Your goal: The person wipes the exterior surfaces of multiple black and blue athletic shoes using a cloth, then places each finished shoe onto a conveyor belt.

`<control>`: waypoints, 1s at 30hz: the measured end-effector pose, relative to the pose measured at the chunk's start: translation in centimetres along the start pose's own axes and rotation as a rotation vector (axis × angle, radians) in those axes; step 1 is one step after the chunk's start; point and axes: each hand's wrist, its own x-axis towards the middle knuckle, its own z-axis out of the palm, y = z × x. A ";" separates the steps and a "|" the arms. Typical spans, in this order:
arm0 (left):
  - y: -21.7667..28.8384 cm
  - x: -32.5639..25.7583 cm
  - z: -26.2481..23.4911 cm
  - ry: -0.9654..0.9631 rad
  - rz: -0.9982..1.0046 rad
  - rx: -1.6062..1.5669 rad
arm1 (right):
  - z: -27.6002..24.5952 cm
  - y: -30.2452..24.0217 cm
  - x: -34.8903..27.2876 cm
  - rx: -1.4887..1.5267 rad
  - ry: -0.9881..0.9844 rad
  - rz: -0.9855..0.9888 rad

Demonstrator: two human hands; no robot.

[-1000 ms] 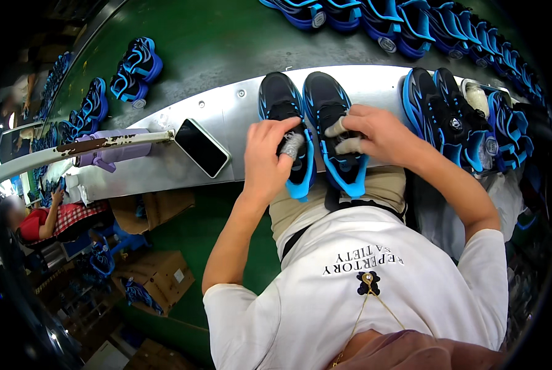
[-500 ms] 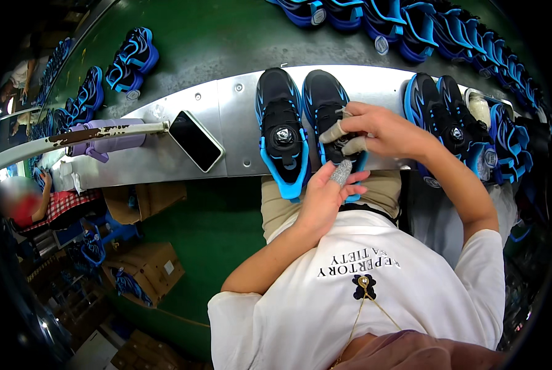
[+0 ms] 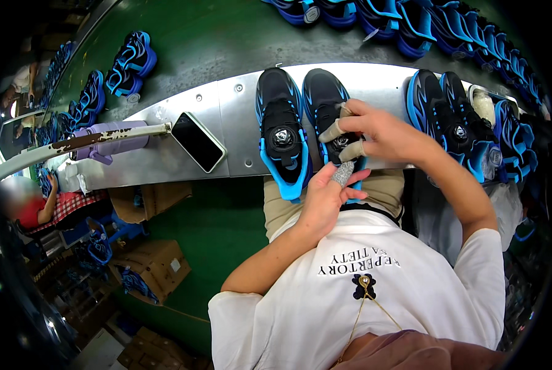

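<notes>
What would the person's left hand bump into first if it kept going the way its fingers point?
Most likely the heel of the right-hand black and blue shoe, just ahead of the left hand. The right hand rests on that shoe; depth is hard to judge.

On the metal shelf before me: two black-and-blue shoes (image 3: 304,132) at my hands, several more at my right (image 3: 458,129); one dark phone (image 3: 197,141); one purple bottle (image 3: 111,140); two cardboard boxes (image 3: 152,262) on the floor at my left.
</notes>
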 end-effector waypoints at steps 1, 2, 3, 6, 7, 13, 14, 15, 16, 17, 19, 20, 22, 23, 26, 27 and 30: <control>0.0 0.0 0.0 -0.005 0.006 0.008 | -0.1 0.9 0.2 -0.010 0.019 -0.133; 0.0 0.0 0.0 -0.007 0.004 0.011 | 0.0 1.5 0.3 -0.020 0.038 -0.266; 0.0 0.0 -0.1 -0.014 0.014 0.007 | 0.3 1.7 0.4 -0.038 0.064 -0.272; 0.0 0.0 0.1 -0.007 0.000 -0.003 | 1.8 0.8 -0.3 -0.129 0.176 -0.015; 0.1 0.0 0.1 0.010 -0.022 -0.007 | 1.9 1.3 -0.4 -0.108 0.185 -0.049; 0.4 -0.1 0.3 0.011 -0.021 0.071 | 0.2 1.6 0.5 -0.030 0.037 -0.251; 0.2 0.0 0.1 0.012 -0.022 0.069 | 0.5 1.5 0.4 -0.061 0.052 -0.198; 0.0 0.0 -0.1 0.019 -0.020 0.053 | 1.4 1.6 0.2 -0.121 0.146 -0.152; 0.0 0.1 -0.1 0.017 -0.017 0.040 | 2.0 1.5 -0.2 -0.126 0.148 -0.152; 0.2 0.2 0.2 0.012 -0.014 0.040 | 2.5 1.4 -0.6 -0.092 0.227 -0.111; 0.6 -0.1 0.4 0.042 -0.046 0.049 | 2.3 1.9 -0.5 -0.045 0.269 -0.154; 0.6 -0.2 0.5 0.043 -0.049 0.054 | 1.5 2.3 0.0 0.013 0.220 -0.259; 0.7 -0.1 0.6 0.046 -0.063 0.053 | 0.3 2.7 0.7 -0.002 0.099 -0.423; 0.6 0.0 0.4 0.047 -0.066 0.056 | 0.6 2.8 0.8 0.001 0.102 -0.422; -0.3 0.1 0.5 0.043 -0.004 0.034 | 2.6 2.3 0.4 -0.139 0.144 -0.324; -0.5 0.3 0.7 0.066 -0.021 0.049 | 4.0 1.7 -0.4 -0.067 0.303 -0.197; -0.4 0.2 0.7 0.072 -0.008 0.068 | 4.3 0.7 -1.0 -0.007 0.463 -0.017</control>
